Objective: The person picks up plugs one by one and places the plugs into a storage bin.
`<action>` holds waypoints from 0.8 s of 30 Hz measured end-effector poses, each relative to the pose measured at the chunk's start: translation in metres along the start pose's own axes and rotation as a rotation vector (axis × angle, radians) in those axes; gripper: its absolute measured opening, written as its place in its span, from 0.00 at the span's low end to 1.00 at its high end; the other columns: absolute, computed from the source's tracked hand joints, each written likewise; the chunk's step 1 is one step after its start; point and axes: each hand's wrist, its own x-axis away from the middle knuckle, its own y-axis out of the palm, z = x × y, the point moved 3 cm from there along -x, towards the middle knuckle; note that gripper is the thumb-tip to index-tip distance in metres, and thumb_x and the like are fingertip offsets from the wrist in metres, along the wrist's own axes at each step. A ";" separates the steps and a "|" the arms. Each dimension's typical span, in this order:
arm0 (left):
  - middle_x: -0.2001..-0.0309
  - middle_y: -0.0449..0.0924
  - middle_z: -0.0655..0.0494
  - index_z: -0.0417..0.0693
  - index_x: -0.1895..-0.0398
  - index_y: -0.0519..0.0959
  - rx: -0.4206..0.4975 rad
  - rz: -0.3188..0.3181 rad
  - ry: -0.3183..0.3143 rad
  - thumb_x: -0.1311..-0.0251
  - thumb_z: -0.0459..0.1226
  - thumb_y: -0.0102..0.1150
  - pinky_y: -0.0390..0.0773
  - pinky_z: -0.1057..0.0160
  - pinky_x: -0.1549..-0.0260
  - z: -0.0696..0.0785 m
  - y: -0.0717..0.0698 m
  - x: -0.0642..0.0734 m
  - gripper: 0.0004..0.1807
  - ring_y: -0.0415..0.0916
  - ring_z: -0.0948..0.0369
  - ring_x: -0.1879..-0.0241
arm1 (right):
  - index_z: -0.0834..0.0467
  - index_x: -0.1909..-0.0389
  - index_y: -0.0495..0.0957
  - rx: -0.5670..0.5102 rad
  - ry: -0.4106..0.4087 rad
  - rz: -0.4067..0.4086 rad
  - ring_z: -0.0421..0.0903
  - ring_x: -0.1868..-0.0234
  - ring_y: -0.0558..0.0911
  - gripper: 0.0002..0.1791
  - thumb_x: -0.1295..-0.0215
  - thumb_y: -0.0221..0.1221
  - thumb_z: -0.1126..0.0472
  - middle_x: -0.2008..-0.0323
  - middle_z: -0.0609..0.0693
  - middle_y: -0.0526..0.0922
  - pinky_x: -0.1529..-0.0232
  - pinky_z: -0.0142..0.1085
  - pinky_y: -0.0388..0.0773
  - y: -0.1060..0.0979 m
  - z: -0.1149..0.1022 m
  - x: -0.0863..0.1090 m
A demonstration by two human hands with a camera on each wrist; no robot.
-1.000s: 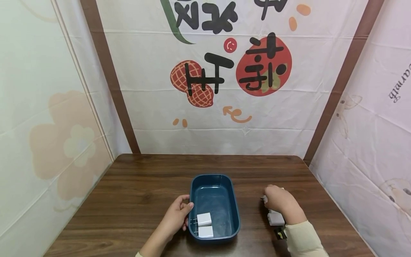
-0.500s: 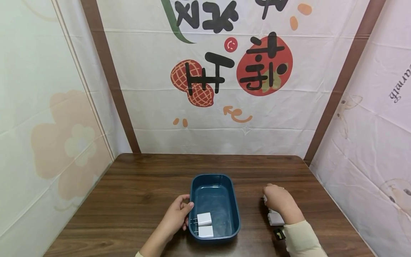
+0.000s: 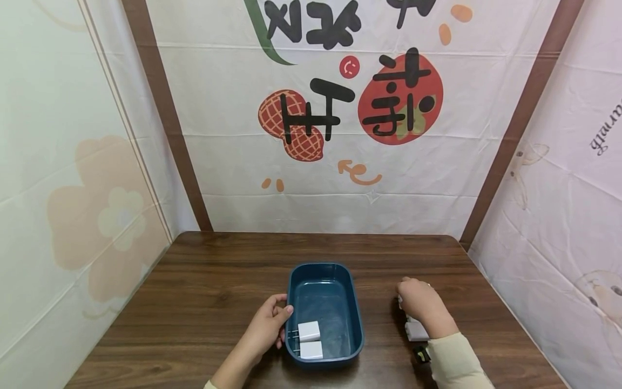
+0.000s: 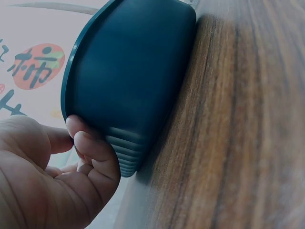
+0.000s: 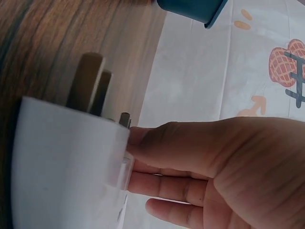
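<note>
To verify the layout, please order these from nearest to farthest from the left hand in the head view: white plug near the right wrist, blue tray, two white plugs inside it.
1. Blue tray: touching the left hand, on its right.
2. Two white plugs: inside, at the tray's left side.
3. White plug: far right, near the right hand.

Head cam looks fwd/down over brown wood-grain table [image 3: 233, 270]; L/R wrist cams low, v. close, tipped sideways; all 3 share blue rounded-rectangular plastic tray [image 3: 335, 310].
</note>
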 end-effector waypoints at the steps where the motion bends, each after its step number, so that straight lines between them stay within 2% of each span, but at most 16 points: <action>1: 0.64 0.77 0.44 0.36 0.30 0.64 0.001 0.000 0.000 0.23 0.38 0.53 0.73 0.66 0.86 0.000 0.000 0.000 0.25 0.71 0.61 0.81 | 0.57 0.70 0.84 0.004 -0.001 0.004 0.51 0.73 0.82 0.08 0.46 0.72 0.71 0.70 0.52 0.81 0.72 0.47 0.81 0.000 0.000 0.000; 12: 0.63 0.77 0.44 0.36 0.30 0.64 -0.008 0.004 -0.007 0.23 0.39 0.53 0.73 0.66 0.85 -0.001 0.000 -0.001 0.25 0.71 0.61 0.81 | 0.56 0.69 0.84 -0.034 0.038 -0.031 0.51 0.70 0.83 0.10 0.47 0.75 0.68 0.67 0.53 0.82 0.68 0.49 0.83 0.006 0.005 -0.002; 20: 0.63 0.77 0.44 0.36 0.30 0.64 -0.008 0.002 -0.003 0.23 0.38 0.53 0.73 0.66 0.86 -0.001 0.000 -0.001 0.25 0.71 0.61 0.81 | 0.57 0.70 0.84 0.000 0.015 -0.001 0.51 0.72 0.83 0.09 0.47 0.76 0.65 0.69 0.53 0.82 0.69 0.48 0.83 0.008 0.004 -0.003; 24: 0.63 0.78 0.43 0.35 0.30 0.64 -0.004 -0.002 -0.002 0.23 0.38 0.53 0.73 0.66 0.86 -0.001 0.000 -0.001 0.25 0.71 0.61 0.81 | 0.58 0.67 0.85 -0.036 0.047 -0.032 0.53 0.69 0.84 0.10 0.47 0.76 0.65 0.66 0.55 0.82 0.65 0.51 0.84 0.009 0.006 -0.003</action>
